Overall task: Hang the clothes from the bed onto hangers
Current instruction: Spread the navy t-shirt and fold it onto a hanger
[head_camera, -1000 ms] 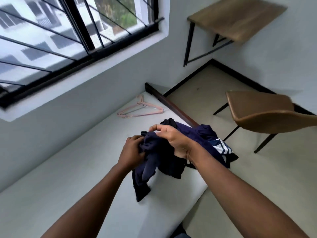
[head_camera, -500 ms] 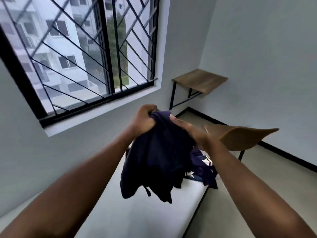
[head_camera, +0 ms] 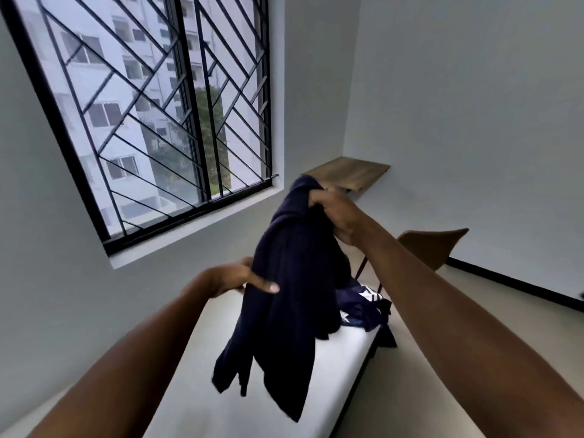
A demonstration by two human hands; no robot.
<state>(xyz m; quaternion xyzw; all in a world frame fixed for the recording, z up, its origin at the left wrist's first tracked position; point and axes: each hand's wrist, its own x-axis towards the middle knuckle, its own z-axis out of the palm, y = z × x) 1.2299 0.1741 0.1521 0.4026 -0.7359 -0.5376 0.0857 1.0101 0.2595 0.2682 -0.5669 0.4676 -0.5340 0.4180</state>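
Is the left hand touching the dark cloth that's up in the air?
Touching. The head view shows the left hand at the edge of the cloth, one finger lying flat on the front of the fabric with no gap.

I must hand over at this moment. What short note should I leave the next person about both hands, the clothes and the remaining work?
Right hand grips the dark navy garment at its top, lifted above the bed.
Left hand pinches its side edge.
More dark clothes, one white-striped, lie at the bed's far end.
Done: one garment picked up.
Left: all the hanging.
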